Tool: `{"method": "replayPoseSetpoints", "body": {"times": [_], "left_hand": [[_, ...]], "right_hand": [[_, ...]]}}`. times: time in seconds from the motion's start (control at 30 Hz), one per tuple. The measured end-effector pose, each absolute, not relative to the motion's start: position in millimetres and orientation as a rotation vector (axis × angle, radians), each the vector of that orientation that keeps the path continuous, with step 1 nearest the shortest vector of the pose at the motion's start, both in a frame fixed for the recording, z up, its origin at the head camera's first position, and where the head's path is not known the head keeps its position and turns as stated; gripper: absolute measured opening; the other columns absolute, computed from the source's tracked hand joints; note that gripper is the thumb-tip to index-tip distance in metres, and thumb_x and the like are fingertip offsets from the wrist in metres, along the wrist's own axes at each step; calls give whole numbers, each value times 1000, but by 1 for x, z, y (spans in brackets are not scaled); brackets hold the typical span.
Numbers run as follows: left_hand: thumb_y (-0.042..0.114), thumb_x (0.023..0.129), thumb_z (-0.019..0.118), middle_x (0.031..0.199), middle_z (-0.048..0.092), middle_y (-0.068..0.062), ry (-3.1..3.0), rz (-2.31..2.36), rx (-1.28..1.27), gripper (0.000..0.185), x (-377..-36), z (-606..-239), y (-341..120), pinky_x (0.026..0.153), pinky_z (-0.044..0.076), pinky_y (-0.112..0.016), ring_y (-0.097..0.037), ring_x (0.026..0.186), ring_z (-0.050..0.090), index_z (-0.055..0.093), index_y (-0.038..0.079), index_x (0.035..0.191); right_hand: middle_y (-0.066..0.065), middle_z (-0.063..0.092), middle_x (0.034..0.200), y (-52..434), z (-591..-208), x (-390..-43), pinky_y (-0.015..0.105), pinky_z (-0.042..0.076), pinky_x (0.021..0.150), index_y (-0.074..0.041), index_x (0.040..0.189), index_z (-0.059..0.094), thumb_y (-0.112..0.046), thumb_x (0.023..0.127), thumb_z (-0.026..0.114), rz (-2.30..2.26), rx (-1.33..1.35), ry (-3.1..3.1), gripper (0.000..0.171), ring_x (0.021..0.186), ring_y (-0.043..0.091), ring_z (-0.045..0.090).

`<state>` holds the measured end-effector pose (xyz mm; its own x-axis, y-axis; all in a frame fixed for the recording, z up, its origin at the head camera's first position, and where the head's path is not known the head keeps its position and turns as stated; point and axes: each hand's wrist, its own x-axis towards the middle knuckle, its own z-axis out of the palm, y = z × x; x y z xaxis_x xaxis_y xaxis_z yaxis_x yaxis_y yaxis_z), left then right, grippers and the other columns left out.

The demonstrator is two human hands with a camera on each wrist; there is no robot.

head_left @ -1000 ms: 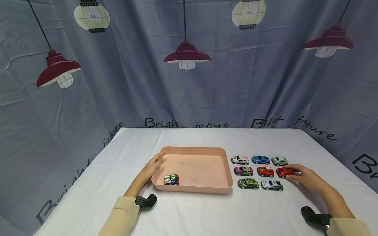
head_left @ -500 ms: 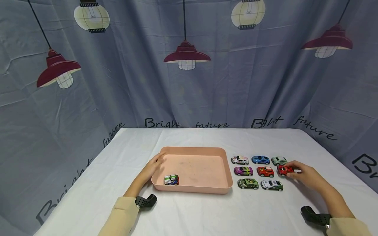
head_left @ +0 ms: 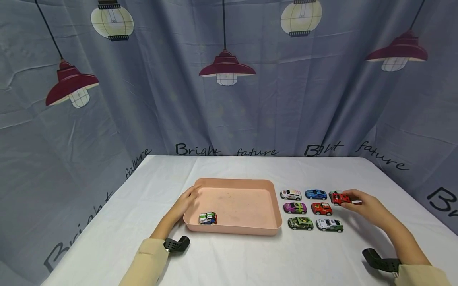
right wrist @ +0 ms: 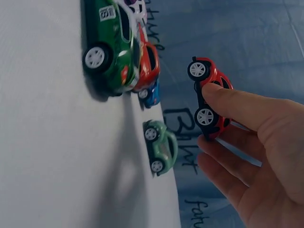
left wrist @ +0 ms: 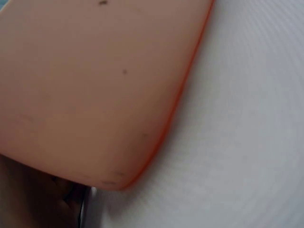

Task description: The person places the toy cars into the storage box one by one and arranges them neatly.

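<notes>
Pinching the red toy car point(head_left: 340, 198) between thumb and fingers point(right wrist: 228, 102), the right hand point(head_left: 365, 204) has lifted it off the desk point(head_left: 250, 258) since a moment ago, clear above the green car point(right wrist: 161, 145). The left hand point(head_left: 184, 202) still rests, fingers relaxed, against the pink tray point(head_left: 273, 206), so the car looks bound there.

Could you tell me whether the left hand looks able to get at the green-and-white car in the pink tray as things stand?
Probably yes: the left hand rests on the pink tray rim, the green-and-white car sits just inside, and nothing lies between them.

White-clothed table point(head_left: 250, 258) — pink tray point(head_left: 275, 206) at centre, seven toy cars point(head_left: 310, 209) in rows right of it.
</notes>
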<state>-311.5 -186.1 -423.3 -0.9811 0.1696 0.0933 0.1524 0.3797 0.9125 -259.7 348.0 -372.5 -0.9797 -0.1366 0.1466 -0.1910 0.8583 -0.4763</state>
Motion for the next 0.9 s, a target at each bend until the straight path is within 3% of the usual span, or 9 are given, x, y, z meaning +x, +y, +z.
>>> {"method": "replayPoseSetpoints", "body": {"times": [0.4,0.9], "left_hand": [[28,98,38,149,26,-15,2597,1715,297,44,-309,-423,-186,112,13,-54,-35,139,16,37,13,139],[28,98,37,149,26,-15,2601,1716,316,44,-313,-424,-187,112,14,-54,-34,139,17,37,12,139]], "right_hand": [[27,56,107,317,-353,-254,46,53,72,7,120,51,-36,86,61,785,217,-2885,56,95,41,55],[24,57,111,268,-330,-240,45,54,73,3,118,55,-34,84,64,724,357,-2799,51,95,39,58]]}}
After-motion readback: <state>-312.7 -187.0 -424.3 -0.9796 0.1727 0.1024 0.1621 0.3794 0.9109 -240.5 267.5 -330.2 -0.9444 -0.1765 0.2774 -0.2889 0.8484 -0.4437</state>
